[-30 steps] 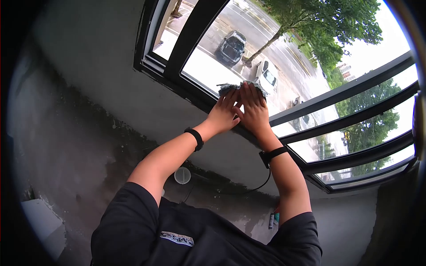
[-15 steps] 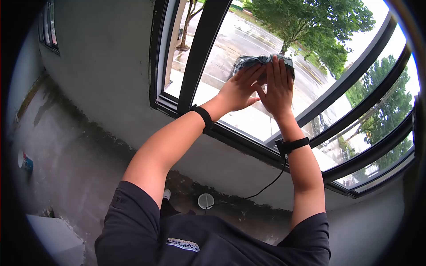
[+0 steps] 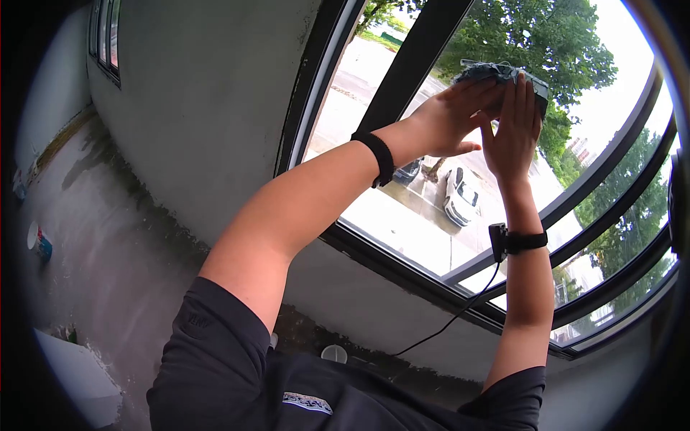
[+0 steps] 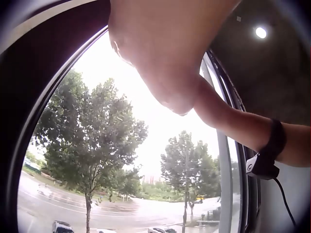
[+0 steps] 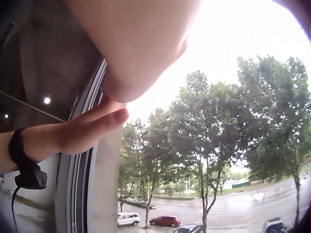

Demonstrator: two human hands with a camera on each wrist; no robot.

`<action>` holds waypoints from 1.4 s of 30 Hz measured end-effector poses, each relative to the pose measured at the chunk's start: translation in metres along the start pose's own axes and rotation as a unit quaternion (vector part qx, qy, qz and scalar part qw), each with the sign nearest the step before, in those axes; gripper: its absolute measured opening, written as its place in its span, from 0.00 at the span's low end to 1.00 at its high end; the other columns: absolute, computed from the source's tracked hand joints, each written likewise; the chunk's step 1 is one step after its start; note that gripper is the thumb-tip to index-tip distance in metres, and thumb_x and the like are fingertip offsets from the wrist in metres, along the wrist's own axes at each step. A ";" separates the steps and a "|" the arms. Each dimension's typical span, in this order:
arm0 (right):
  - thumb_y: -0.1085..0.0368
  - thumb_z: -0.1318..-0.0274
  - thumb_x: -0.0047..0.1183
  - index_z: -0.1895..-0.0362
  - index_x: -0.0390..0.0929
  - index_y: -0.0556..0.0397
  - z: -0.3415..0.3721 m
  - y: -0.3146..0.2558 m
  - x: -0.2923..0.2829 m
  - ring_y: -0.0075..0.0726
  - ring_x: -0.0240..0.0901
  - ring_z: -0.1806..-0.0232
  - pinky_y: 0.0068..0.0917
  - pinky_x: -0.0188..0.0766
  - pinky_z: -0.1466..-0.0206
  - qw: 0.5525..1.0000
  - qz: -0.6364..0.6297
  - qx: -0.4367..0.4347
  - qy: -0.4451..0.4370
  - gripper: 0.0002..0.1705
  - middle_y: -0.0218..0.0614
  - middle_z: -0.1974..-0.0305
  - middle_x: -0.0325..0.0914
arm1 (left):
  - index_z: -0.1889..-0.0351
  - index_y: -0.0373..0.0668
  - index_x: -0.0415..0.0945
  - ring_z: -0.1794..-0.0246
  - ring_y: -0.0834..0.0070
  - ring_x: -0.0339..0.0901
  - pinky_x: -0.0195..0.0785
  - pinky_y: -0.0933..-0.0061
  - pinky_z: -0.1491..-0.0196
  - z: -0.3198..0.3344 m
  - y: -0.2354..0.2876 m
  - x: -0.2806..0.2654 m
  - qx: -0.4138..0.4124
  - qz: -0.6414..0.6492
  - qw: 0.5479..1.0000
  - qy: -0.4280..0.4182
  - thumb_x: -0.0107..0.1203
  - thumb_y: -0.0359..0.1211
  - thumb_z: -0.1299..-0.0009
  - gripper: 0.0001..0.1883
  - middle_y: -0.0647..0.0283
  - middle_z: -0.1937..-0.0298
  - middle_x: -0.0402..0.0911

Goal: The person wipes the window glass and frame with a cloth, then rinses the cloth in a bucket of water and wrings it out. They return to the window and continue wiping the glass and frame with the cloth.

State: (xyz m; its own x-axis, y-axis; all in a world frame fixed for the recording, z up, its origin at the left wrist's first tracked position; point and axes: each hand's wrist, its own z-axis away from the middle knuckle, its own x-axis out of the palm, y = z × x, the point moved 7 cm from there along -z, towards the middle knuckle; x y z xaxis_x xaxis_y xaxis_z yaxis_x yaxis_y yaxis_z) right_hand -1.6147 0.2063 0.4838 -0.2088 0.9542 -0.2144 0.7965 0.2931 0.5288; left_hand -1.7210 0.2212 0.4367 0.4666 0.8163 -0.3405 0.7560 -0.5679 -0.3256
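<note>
A crumpled grey-green cloth point(image 3: 483, 70) lies against the large window pane point(image 3: 392, 233), high up in the head view. My left hand point(image 3: 451, 123) presses on it with straight fingers angled to the upper right. Beside it, my right hand point(image 3: 513, 140) points upward, its straight fingers also flat on the cloth. The thumbs come close together below the cloth's lower edge. In the left wrist view the left hand point(image 4: 165, 63) covers the top, and in the right wrist view the right hand point(image 5: 141, 48) does; the cloth is hidden in both.
Dark frame bars point(image 3: 413, 68) border the pane, and narrower panes curve off to the right. A thin black cable point(image 3: 453, 320) hangs from the right wrist camera. On the floor stand a round white container point(image 3: 334, 353) and a colourful bucket point(image 3: 41, 242).
Both hands have slid the cloth from the bottom of the pane up and to the right, arms stretching out. The head view has shifted as well.
</note>
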 end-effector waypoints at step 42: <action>0.31 0.24 0.24 0.17 0.41 0.56 -0.244 0.114 -0.022 0.50 0.25 0.13 0.50 0.23 0.13 0.982 0.061 0.178 -0.004 0.49 0.48 0.15 0.36 | 0.16 0.45 0.45 0.12 0.61 0.23 0.14 0.64 0.14 -0.215 -0.111 -0.116 0.043 -0.232 0.968 -0.083 0.29 0.66 0.20 0.44 0.55 0.12 0.29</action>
State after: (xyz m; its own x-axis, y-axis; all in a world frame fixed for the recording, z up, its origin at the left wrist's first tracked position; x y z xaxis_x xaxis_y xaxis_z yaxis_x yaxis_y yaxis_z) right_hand -1.6582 0.2330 0.7495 -0.0959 0.9800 -0.1746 0.9636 0.1353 0.2304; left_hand -1.7606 0.2123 0.7016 0.0010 0.9616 -0.2745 0.8222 -0.1570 -0.5471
